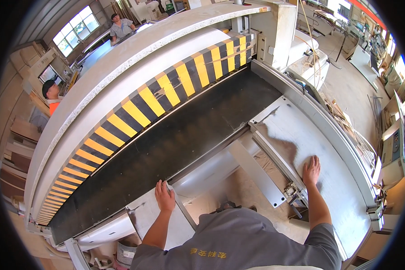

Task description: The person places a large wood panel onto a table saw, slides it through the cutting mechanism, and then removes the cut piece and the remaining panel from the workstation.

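Observation:
My right hand (pixel 311 171) lies flat, fingers stretched out, on the wide bare-metal side table (pixel 337 193). A dark smudged patch marks the metal beside it. To the left, my left hand (pixel 165 196) rests at the far corner of a narrower metal support plate (pixel 150 211), with its fingers pointing forward. No held object can be made out in it. Both hands are near the long dark bed (pixel 180 135) of a large machine. Above that bed runs a beam with a yellow and black striped guard (pixel 144 102).
Between the two plates, a flat metal bar (pixel 258 175) spans a gap showing the dusty floor. A clamp-like fitting (pixel 294 192) sits at the side table's inner edge. One person (pixel 121 28) stands behind the machine, another (pixel 52 92) at far left. Scrap strips (pixel 342 114) lie at right.

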`<control>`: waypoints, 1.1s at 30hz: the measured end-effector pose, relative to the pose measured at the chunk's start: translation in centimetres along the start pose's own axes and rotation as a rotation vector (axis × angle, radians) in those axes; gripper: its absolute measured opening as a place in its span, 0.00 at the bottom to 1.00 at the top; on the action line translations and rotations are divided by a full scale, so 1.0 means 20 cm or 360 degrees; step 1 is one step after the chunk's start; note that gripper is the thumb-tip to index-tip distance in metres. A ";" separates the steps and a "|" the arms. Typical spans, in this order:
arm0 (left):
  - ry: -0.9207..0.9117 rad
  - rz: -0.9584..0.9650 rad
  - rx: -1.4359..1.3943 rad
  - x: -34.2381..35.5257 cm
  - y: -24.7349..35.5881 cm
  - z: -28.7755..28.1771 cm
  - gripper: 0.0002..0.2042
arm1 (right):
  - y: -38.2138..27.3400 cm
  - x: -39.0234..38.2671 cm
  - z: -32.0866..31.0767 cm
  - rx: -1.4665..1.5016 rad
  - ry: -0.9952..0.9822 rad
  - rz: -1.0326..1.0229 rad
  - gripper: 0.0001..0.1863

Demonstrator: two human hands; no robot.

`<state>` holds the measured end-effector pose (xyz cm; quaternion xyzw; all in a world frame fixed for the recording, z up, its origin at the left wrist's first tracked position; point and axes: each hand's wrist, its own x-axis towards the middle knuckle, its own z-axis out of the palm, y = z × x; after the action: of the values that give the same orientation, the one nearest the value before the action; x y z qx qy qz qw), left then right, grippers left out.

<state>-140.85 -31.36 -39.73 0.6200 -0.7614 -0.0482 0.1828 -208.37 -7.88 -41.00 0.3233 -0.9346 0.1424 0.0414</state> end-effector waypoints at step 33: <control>-0.0055 0.0001 0.0000 0.08 0.09 -0.36 0.26 | -0.12 0.00 -0.28 0.0075 -0.0026 0.0028 0.32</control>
<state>-140.36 -31.37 -32.09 0.6189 -0.7647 -0.0588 0.1697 -207.06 -7.99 -35.04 0.3172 -0.9341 0.1620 0.0248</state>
